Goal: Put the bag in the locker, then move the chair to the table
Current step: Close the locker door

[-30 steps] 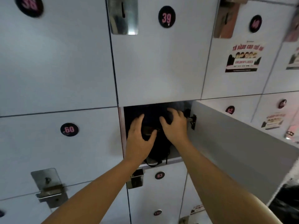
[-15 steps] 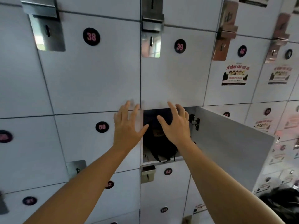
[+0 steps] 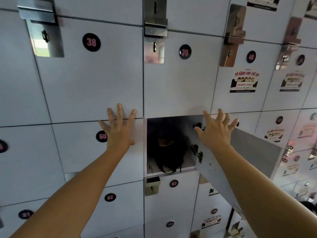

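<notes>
A black bag [image 3: 165, 148] sits inside the open locker [image 3: 188, 164], its straps hanging over the front lip. The locker's grey door [image 3: 253, 157] swings out to the right. My left hand [image 3: 118, 129] is spread flat in front of door 60, left of the opening, holding nothing. My right hand [image 3: 217, 131] is spread with fingers apart at the inner edge of the open door, near its hinge side. Whether either palm touches the metal I cannot tell. No chair or table shows in this view.
A wall of grey numbered lockers fills the view: door 38 [image 3: 91, 42], door 39 [image 3: 185, 52], door 83 [image 3: 173, 183]. Metal latch plates [image 3: 154, 31] stick out above. Stickers [image 3: 244, 81] cover doors at the right. A dark object [image 3: 308, 206] sits low right.
Both hands have left the bag and moved apart, the left toward door 60, the right to the open door. The view has tilted up and back.
</notes>
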Action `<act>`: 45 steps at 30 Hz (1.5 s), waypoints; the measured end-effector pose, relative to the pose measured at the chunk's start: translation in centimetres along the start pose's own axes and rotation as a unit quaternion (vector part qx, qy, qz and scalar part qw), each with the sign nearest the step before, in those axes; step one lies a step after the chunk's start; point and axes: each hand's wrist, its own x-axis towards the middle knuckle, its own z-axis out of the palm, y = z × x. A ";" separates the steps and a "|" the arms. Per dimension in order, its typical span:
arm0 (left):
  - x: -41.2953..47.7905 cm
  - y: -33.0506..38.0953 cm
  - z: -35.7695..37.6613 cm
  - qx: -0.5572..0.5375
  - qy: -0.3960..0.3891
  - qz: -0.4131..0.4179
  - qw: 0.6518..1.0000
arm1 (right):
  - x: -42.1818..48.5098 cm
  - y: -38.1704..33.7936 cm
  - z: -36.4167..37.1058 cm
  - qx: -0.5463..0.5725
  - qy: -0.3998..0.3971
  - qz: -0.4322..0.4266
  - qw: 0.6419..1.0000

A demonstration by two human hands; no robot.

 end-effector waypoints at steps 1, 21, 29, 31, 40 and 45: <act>0.0 0.0 0.2 0.000 0.004 0.002 1.000 | 0.2 0.6 0.0 -0.011 -0.017 0.017 1.000; -0.2 0.1 0.1 0.002 0.031 -0.003 1.000 | 2.3 -4.3 -6.2 -0.005 -0.313 -0.046 0.949; -0.3 -0.2 0.1 -0.004 0.034 0.005 0.999 | -1.4 -7.7 -2.2 0.362 -0.183 0.013 0.914; -0.4 -0.3 0.1 0.001 0.033 0.004 0.999 | -2.2 -8.6 -0.8 0.428 -0.096 0.023 0.899; -0.1 -0.2 0.3 -0.008 0.040 -0.003 0.999 | -4.6 -8.5 8.0 0.367 0.044 -0.176 0.912; -0.1 -0.5 0.8 -0.005 0.040 0.003 0.999 | -3.3 -9.7 10.4 0.277 0.076 -0.217 0.933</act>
